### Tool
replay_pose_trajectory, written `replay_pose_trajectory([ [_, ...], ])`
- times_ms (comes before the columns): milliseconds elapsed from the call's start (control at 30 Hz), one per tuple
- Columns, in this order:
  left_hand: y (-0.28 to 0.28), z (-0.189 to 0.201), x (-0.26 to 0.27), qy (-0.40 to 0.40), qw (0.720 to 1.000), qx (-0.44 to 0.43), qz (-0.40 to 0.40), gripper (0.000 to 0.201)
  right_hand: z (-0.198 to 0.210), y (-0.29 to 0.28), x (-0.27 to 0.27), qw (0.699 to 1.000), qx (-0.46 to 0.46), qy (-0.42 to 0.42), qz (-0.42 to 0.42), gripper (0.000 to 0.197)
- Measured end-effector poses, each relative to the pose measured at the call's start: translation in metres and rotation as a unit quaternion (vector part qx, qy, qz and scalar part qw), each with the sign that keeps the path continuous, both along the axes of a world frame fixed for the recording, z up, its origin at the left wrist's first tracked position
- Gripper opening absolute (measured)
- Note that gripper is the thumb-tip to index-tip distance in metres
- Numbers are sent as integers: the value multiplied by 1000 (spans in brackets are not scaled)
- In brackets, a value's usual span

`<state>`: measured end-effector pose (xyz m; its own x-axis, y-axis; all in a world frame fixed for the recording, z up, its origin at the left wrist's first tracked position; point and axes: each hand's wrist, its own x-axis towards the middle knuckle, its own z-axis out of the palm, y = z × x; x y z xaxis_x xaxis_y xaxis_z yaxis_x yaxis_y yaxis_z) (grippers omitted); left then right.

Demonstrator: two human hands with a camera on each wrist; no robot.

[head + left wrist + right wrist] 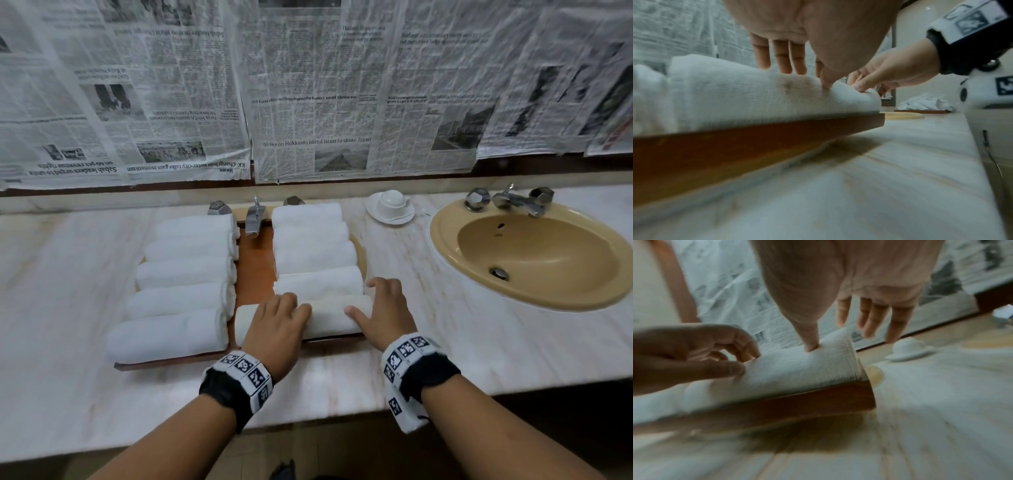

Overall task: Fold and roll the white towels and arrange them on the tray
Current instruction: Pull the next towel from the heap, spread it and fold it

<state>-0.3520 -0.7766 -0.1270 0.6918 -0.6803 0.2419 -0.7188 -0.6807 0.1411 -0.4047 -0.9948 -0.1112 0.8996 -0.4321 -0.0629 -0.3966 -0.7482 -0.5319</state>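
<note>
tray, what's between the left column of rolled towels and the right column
In the head view a bare strip of the wooden tray runs between the left column and the right column; a chrome faucet spout overhangs its far end.

Newspaper-covered wall [308, 85], marble counter [445, 342], tan sink [534, 253]

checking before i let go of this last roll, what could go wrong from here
1. The nearest rolled towel lies at the wooden tray's front edge; a nudge toward you from the left hand or right hand may tip it onto the marble counter.
2. Released, it might loosen and unroll.
</note>
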Motion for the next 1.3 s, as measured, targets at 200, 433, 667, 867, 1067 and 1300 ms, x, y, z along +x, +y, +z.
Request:
replay_pose_trajectory([
  [200, 12, 2, -12, 90, 995, 10, 32, 58, 0, 30, -23, 979, -148, 1, 142, 44],
  [433, 82, 2, -29, 125, 981, -142, 52, 28, -1, 73, -34, 983, -93, -38, 152, 40],
  [667, 232, 1, -37, 183, 959, -129, 175, 13, 3, 181, -35, 941, -25, 4, 337, 22],
  [867, 387, 27, -28, 212, 925, -129, 288, 14, 32, 335, 34, 910, -21, 12, 413, 11],
  [1067, 537, 55, -16, 218, 888, -162, 372, 12, 48, 511, 82, 884, 16, 10, 466, 11],
  [1300, 658, 71, 51, 217, 868, -143, 424, 15, 41, 622, 143, 865, 33, 59, 497, 7],
])
